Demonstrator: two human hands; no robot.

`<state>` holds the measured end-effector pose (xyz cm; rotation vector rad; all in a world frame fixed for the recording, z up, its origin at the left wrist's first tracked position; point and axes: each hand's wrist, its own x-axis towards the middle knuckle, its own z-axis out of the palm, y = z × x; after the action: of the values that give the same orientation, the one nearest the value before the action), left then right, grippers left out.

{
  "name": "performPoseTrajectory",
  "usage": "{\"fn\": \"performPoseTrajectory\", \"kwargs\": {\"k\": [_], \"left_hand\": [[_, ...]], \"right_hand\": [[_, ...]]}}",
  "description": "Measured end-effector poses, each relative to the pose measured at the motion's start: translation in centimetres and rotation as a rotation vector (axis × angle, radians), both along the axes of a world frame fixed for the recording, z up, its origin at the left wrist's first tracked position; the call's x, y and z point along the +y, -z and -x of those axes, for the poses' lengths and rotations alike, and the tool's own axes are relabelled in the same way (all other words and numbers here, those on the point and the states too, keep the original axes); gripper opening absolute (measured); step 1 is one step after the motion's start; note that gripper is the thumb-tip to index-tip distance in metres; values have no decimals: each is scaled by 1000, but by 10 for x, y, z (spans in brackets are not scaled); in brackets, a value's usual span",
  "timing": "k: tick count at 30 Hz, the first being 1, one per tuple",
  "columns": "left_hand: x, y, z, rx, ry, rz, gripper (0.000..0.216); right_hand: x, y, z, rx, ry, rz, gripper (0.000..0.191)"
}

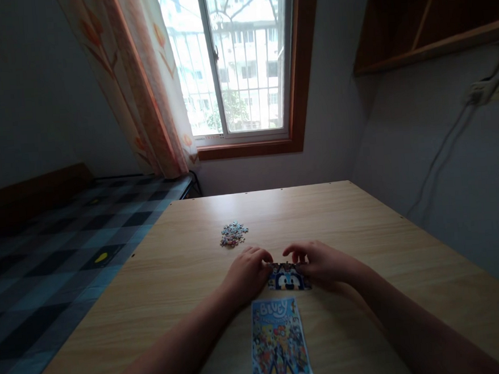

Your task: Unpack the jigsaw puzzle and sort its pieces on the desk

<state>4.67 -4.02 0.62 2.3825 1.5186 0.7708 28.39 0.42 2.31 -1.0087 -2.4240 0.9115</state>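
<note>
A small joined section of jigsaw puzzle (288, 281) lies flat on the table, showing a blue cartoon dog's face. My left hand (251, 271) rests at its left edge, with curled fingers and the thumb gripping the upper left corner. My right hand (323, 261) is bent over its upper right edge; the thumb is on the puzzle and the index finger arches above the top edge. Whether a loose piece is under the right fingers cannot be made out. Just below lies a printed Bluey picture sheet (279, 339), running out of the bottom of the view.
A pile of loose puzzle pieces (234, 233) sits beyond my left hand on the wooden table (186, 260). At left is a bed with a checked cover (106, 220). A curtain (140, 92) and window are behind; a shelf (432, 49) hangs at upper right.
</note>
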Motion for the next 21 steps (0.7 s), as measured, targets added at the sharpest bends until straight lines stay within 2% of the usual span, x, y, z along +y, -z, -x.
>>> {"fn": "performPoseTrajectory", "kwargs": {"k": [4,8,13,17,21], "left_hand": [[0,-1,0,-6,-4,10,9],[0,-2,0,6,-19,18,8],[0,-1,0,-4,2,10,23],[1,-3,1,39,25,-13,18],[1,-5,2,72,-8,-27,16]], "right_hand": [[5,2,-1,-26,28,-25,29],[4,6,5,-19,13,-52,28],[0,8,13,44,8,-126,29],[0,12,16,98,3,-153,28],[-1,15,19,125,-1,-196,24]]}}
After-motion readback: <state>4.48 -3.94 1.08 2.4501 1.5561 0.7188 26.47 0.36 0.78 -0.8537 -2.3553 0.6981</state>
